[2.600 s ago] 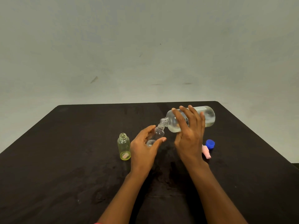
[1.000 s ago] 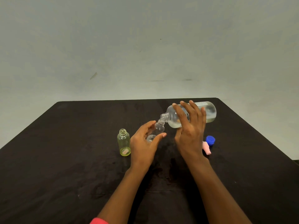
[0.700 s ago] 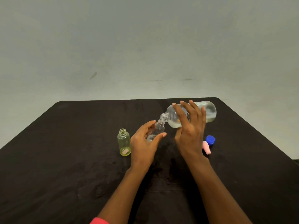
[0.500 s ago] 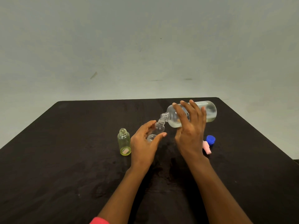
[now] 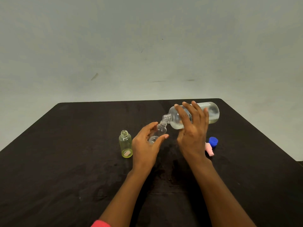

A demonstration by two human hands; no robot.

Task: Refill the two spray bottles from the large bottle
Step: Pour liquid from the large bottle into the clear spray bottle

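mid-pour, i judge: my right hand (image 5: 193, 135) grips the big bottle (image 5: 212, 113), tipped into the clear bottle (image 5: 161, 130) my left hand (image 5: 145, 149) clasps on the desk (image 5: 65, 161); next, level off before overflow, then the yellow bottle (image 5: 125, 143).

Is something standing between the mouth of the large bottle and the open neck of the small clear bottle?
Nothing visible does. The large bottle, tilted in the right hand, has its uncapped mouth right at the open neck of the small clear bottle, which the left hand grips lower down.
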